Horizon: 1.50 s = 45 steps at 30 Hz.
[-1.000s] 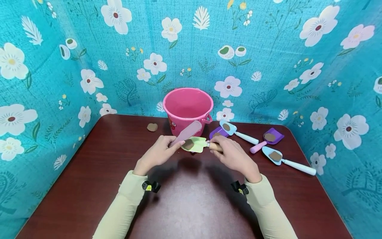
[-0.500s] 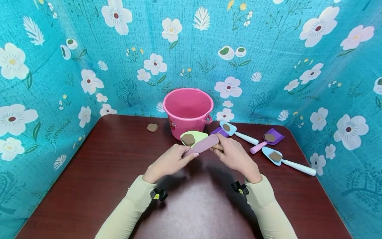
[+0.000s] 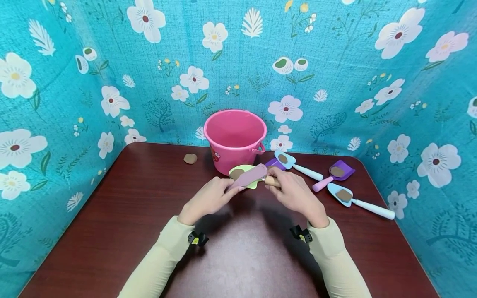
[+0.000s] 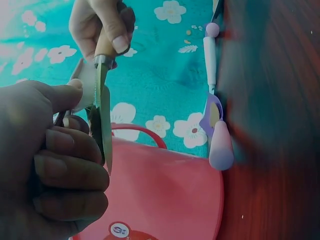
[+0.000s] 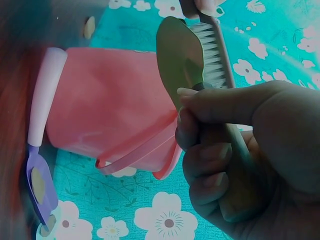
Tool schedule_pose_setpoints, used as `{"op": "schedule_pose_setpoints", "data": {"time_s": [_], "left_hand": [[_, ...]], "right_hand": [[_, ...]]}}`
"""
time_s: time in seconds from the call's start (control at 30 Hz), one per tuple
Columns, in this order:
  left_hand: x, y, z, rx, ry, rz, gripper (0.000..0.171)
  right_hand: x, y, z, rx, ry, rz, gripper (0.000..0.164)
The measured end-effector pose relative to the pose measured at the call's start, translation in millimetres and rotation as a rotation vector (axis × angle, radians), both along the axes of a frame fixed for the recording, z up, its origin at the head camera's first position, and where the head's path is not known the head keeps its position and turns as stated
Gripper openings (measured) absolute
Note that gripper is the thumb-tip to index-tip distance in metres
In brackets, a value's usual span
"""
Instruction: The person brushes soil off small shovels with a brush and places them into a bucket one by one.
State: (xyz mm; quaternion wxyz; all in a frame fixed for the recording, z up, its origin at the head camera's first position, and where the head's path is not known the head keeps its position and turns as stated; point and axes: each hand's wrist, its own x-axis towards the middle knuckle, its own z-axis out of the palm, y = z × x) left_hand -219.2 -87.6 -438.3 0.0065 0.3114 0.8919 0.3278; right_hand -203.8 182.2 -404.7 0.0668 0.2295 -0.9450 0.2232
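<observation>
My left hand (image 3: 208, 199) grips a pinkish-purple brush (image 3: 250, 175), held slantwise over the light green blade of a hand trowel (image 3: 253, 186). White bristles (image 5: 212, 57) show beside the blade in the right wrist view. With its fingers curled round the wooden handle (image 3: 272, 181), my right hand (image 3: 297, 194) holds the trowel up in front of a pink bucket (image 3: 231, 159). On the blade a flat brown patch (image 3: 236, 174) is partly covered by the brush.
A loose brown patch (image 3: 190, 159) lies left of the bucket. To the right rest a purple shovel (image 3: 344, 169) with a pink handle, a light blue trowel (image 3: 372, 207) and another blue trowel (image 3: 307, 171), which overlaps a second purple shovel. Flowered blue cloth (image 3: 328, 62) surrounds the dark table (image 3: 112, 223).
My left hand has moved right with the brush, first down along the trowel to its handle, then slightly back up over the blade. The right hand stays nearly still.
</observation>
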Motion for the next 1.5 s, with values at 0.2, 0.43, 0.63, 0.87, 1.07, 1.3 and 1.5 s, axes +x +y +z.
{"op": "schedule_pose_setpoints", "data": {"time_s": [0.2, 0.43, 0.63, 0.87, 1.07, 1.3, 1.5], "left_hand": [[-3.6, -8.0, 0.6, 0.003, 0.018, 0.042, 0.029], [-11.9, -26.9, 0.5, -0.006, -0.031, 0.162, 0.031], [-16.9, -38.7, 0.8, 0.030, -0.059, 0.187, 0.025], [-12.4, -38.6, 5.9, 0.068, -0.072, 0.150, 0.026], [-7.5, -28.2, 7.5, 0.095, -0.071, 0.085, 0.031], [-1.2, -3.5, 0.6, 0.168, -0.101, -0.026, 0.031], [2.2, 11.5, -8.0, 0.216, -0.108, -0.069, 0.031]], "right_hand": [[-0.1, 3.3, 0.3, 0.034, 0.014, 0.001, 0.028], [-1.0, 10.1, 0.5, 0.035, 0.067, -0.017, 0.024], [-3.0, 11.5, 0.5, 0.002, 0.045, -0.033, 0.024], [-6.0, 7.5, -1.1, -0.017, -0.026, -0.025, 0.015], [-6.5, 3.1, -2.1, -0.015, -0.036, -0.013, 0.017], [-4.6, 0.0, 0.6, -0.036, -0.023, -0.022, 0.017], [-2.8, -0.5, 2.2, -0.061, -0.008, -0.027, 0.021]]}}
